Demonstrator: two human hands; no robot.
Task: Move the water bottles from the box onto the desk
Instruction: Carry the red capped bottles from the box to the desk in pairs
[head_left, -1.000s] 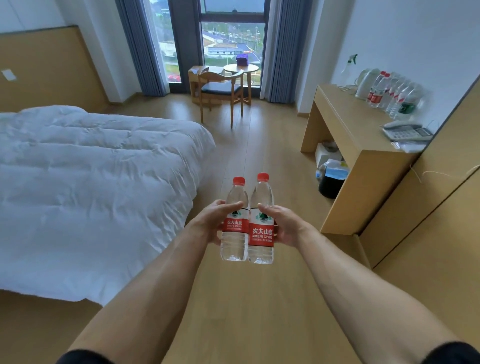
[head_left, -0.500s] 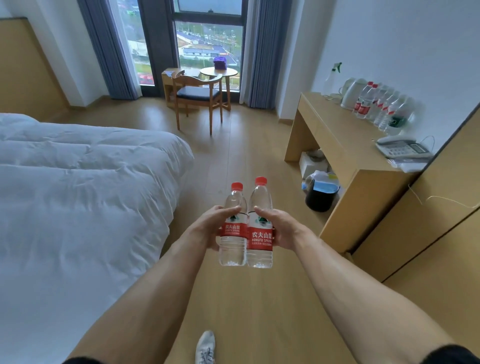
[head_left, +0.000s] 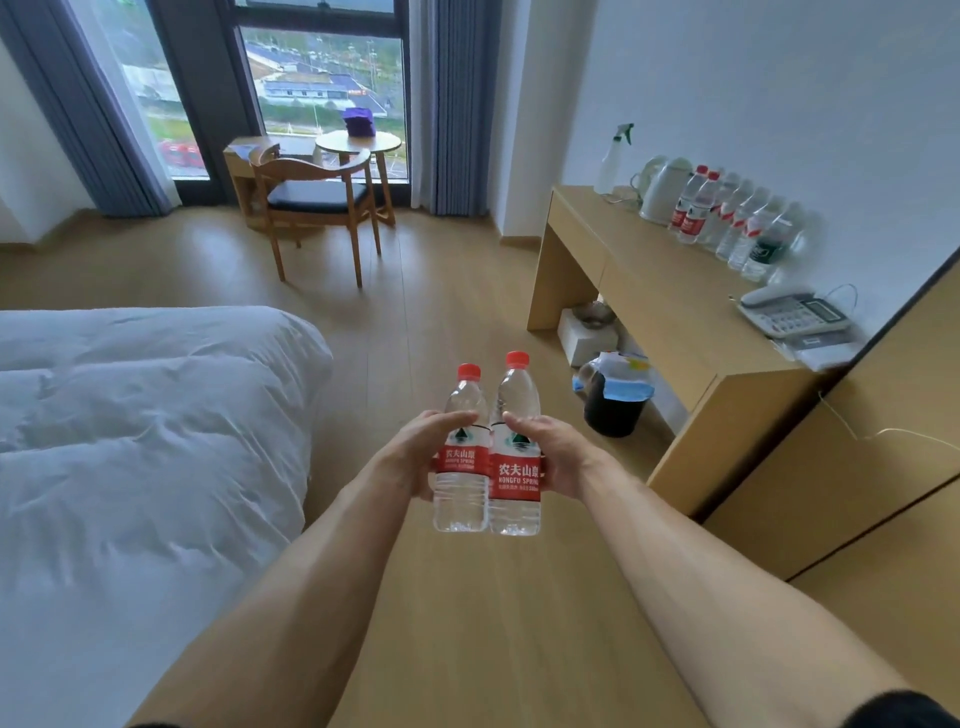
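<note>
Holding two bottles upright and side by side, touching each other, the person stands over the wooden floor (head_left: 467, 649) between the bed (head_left: 130, 441) and the worktop (head_left: 670, 312). The left hand (head_left: 415, 457) grips the left bottle (head_left: 460, 488), its fingers curled round the red label; the right hand (head_left: 558, 454) grips the right bottle (head_left: 514, 483) the same way. Both bottles are clear, red-capped and full, held well apart from the worktop. Along the worktop's back edge stands a row of bottles (head_left: 727, 223) against the wall, next to a white kettle (head_left: 662, 189) and a spray bottle (head_left: 613, 158). A phone (head_left: 792, 312) lies nearer the worktop's near end. Under the worktop sits a dark bin (head_left: 613, 408). A chair (head_left: 317, 208) and a small round table (head_left: 358, 143) stand by the window.
</note>
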